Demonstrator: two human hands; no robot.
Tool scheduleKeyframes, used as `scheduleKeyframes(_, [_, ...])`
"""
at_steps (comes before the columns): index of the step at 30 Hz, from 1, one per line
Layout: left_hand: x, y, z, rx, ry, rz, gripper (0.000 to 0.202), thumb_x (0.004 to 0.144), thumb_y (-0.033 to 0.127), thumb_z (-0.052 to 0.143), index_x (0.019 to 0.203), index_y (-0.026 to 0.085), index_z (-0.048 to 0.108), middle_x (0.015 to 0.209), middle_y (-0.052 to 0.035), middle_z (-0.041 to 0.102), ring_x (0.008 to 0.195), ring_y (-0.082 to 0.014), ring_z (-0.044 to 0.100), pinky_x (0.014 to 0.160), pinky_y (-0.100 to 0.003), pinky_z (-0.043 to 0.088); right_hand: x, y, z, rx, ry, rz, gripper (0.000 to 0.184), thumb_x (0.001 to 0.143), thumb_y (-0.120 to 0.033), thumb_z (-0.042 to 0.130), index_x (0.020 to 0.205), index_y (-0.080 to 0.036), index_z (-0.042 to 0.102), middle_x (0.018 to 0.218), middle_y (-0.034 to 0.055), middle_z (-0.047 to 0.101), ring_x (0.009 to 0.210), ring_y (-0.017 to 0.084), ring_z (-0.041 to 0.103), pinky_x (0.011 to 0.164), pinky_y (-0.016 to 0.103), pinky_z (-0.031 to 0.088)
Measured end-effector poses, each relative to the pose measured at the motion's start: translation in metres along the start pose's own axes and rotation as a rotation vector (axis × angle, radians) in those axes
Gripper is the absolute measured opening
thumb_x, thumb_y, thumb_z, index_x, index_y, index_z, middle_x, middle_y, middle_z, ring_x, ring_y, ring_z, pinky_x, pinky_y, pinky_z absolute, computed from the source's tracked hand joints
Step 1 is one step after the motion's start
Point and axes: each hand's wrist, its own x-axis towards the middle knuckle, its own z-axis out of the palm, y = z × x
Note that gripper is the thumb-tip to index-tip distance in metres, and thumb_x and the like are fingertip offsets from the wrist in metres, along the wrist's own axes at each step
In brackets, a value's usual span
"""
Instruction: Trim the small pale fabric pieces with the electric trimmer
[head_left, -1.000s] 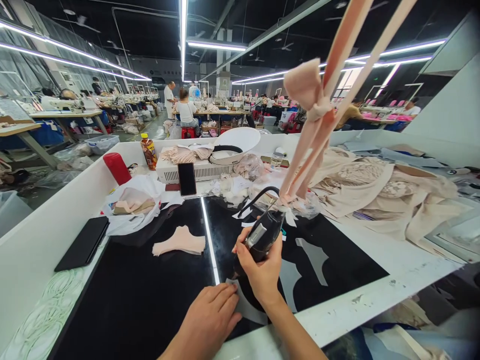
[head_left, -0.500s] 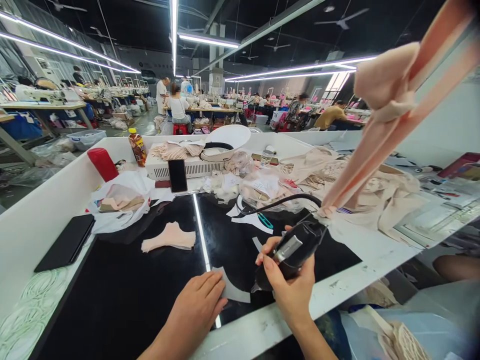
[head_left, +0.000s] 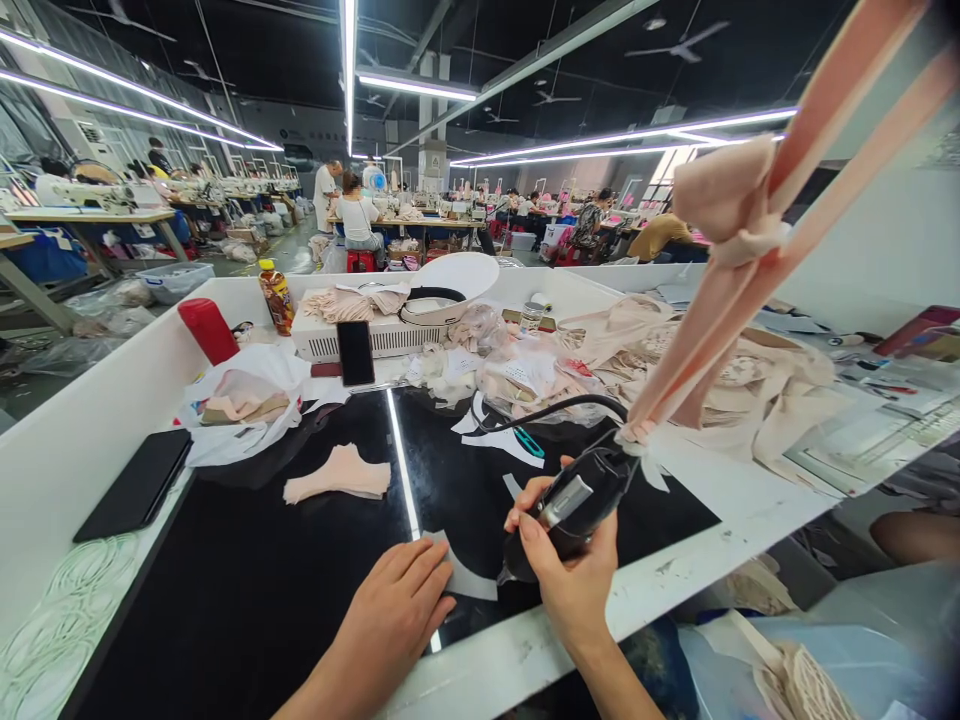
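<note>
My left hand (head_left: pixel 401 600) lies flat with fingers stretched out, pressing on a pale grey curved piece (head_left: pixel 472 578) on the black work surface (head_left: pixel 247 580). My right hand (head_left: pixel 574 570) is wrapped round a black corded power tool (head_left: pixel 589 500) with a silver plate on its side. The tool's tip points down and left, close to the right end of the grey piece; whether it touches cannot be made out. A knotted pink fabric strap (head_left: pixel 705 310) is tied to the tool's top end. Left of centre rests a stack of pink fabric cutouts (head_left: pixel 341 474).
A teal cutter (head_left: pixel 529 442) lies on white offcuts beyond the tool. Further back are a phone (head_left: pixel 355 352), a white box (head_left: pixel 315 335), a bottle (head_left: pixel 277 297) and heaped pink fabric (head_left: pixel 780 390). A black case (head_left: pixel 135 485) sits at left. People work in the background.
My right hand has brought the power tool slightly left, so its tip is nearer the grey piece's end. The pink strap has swung left with it. My left hand stays put.
</note>
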Motion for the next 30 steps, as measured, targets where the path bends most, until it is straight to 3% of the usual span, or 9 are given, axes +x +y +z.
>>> scheduleKeyframes(5, [0.004,0.004,-0.004,-0.046,-0.001,0.035,0.032,0.111,0.032,0.039,0.121,0.018,0.066,0.121,-0.0028,0.073,0.110,-0.0214,0.067,0.097,-0.038,0.054,0.000,-0.002,0.002,0.005,0.015,0.004,0.034,0.086,-0.014,0.072,0.111,-0.030,0.055,0.087,-0.0043,0.065,0.063,0.010,0.064,0.061,0.024,0.057])
scheduleKeyframes(13, [0.011,0.018,-0.003,-0.144,-0.105,0.168,0.028,0.108,0.037,0.048,0.120,0.016,0.064,0.114,-0.0039,0.071,0.103,-0.0225,0.067,0.100,-0.039,0.053,0.002,0.001,0.000,0.005,0.007,0.013,0.028,0.086,-0.015,0.073,0.101,-0.029,0.054,0.089,-0.0041,0.065,0.064,0.010,0.063,0.062,0.026,0.057])
scheduleKeyframes(20, [0.009,0.024,0.013,-0.127,-0.123,0.154,0.034,0.104,0.041,0.057,0.125,0.014,0.061,0.118,-0.0045,0.070,0.108,-0.0242,0.065,0.106,-0.041,0.049,-0.001,0.003,-0.001,-0.004,0.025,0.030,0.043,0.085,-0.015,0.073,0.119,-0.033,0.054,0.089,-0.0046,0.065,0.063,0.011,0.064,0.059,0.024,0.056])
scheduleKeyframes(30, [0.008,0.025,0.024,-0.150,-0.087,0.117,0.035,0.105,0.042,0.054,0.127,0.016,0.061,0.114,-0.0045,0.071,0.106,-0.0223,0.065,0.108,-0.039,0.047,-0.001,0.002,0.000,0.006,0.017,0.028,0.044,0.085,-0.015,0.074,0.120,-0.033,0.054,0.089,-0.0040,0.065,0.064,0.011,0.064,0.060,0.024,0.057])
